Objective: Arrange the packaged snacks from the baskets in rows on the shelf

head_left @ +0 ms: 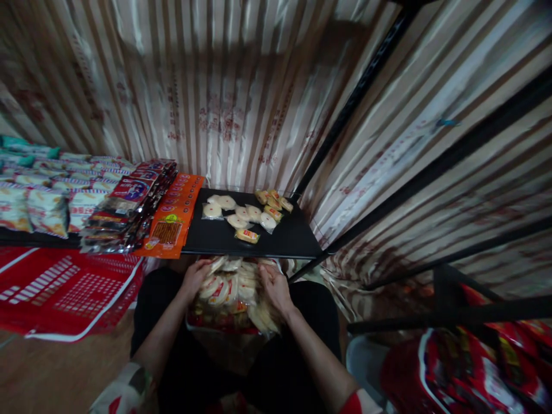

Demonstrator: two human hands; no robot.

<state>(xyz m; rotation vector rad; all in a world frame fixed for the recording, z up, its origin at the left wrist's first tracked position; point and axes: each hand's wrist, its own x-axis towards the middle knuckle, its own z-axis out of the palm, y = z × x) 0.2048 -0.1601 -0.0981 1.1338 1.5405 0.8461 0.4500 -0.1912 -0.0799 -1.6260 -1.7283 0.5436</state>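
Between my legs stands a container [194,326] full of individually wrapped round pale crackers [224,290], with some yellow and red packets among them. My left hand [196,280] is at the container's far left, fingers closed around a wrapped cracker [217,264]. On the far right side, my right hand [275,283] has its fingers bent together among the packets; what they hold is hidden. Just beyond, the black shelf [288,236] carries several loose wrapped white crackers [253,214] and small yellow packets [247,236]. Packets below my right hand look blurred.
Orange snack bags [172,215], a stack of dark red packets [133,201] and rows of white bags [47,201] line the shelf's left. A red basket [77,287] sits below. Black metal bars [388,213] slant at right, above red packages [478,362]. A striped curtain [224,86] hangs behind.
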